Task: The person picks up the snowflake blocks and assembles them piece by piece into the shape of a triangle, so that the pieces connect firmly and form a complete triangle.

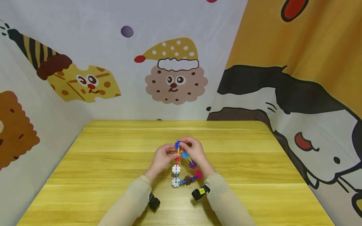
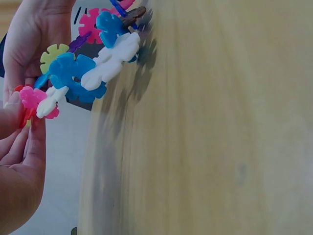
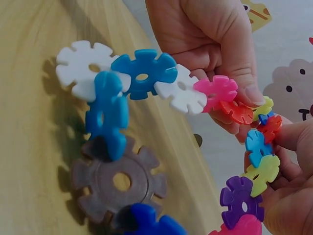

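A chain of flower-shaped plastic discs, bent into a closed-looking loop, is held up between both hands over the table. Its white disc (image 1: 176, 182), brown disc (image 3: 121, 181) and purple disc (image 3: 241, 201) hang at the near and side parts. My left hand (image 1: 163, 158) pinches the red disc (image 3: 237, 112) between thumb and fingers, beside a pink disc (image 3: 216, 93). Opposite it, my right hand (image 1: 195, 151) pinches another red disc (image 3: 271, 128) at the far end. A dark blue disc (image 1: 177, 144) sits between the two hands; how it joins its neighbours is partly hidden by fingers.
The wood-grain table (image 1: 113, 138) spreads around the hands. Behind it hangs a cloth (image 1: 107, 56) printed with cartoon figures. Black wrist cameras are strapped under each sleeve (image 1: 133, 194), close above the tabletop.
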Demonstrator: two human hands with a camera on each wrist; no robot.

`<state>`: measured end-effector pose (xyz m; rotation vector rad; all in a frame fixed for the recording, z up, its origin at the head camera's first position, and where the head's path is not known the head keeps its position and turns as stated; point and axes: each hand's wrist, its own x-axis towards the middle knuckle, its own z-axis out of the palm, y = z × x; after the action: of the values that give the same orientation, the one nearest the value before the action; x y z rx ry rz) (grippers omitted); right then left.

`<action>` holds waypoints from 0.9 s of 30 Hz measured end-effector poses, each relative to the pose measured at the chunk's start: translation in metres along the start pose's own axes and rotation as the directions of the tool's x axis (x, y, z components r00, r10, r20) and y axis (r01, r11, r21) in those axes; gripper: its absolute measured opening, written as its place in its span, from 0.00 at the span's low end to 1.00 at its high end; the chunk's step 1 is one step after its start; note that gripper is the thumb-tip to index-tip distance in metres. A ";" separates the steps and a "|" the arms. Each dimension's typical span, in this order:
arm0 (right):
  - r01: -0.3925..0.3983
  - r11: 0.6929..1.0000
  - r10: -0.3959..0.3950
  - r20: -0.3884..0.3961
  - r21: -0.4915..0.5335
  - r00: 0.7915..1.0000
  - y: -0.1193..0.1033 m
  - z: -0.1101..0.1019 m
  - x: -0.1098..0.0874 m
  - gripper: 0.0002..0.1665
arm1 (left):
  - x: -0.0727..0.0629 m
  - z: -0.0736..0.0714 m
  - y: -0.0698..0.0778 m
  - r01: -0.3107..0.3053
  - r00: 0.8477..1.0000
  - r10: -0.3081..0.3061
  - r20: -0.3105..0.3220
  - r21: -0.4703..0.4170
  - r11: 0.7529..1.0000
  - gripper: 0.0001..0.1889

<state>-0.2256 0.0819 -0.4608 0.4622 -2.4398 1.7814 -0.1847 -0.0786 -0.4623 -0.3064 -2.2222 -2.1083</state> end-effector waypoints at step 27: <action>-0.134 0.991 0.128 0.256 0.004 0.958 0.039 -0.046 -0.048 0.11 | 0.019 -0.007 -0.021 0.119 0.993 -0.121 0.002 0.149 0.982 0.15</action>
<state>-0.1960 0.1449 -0.4937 0.5785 -2.6824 1.9091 -0.2080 -0.0846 -0.4795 -0.1800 -2.4459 -1.9840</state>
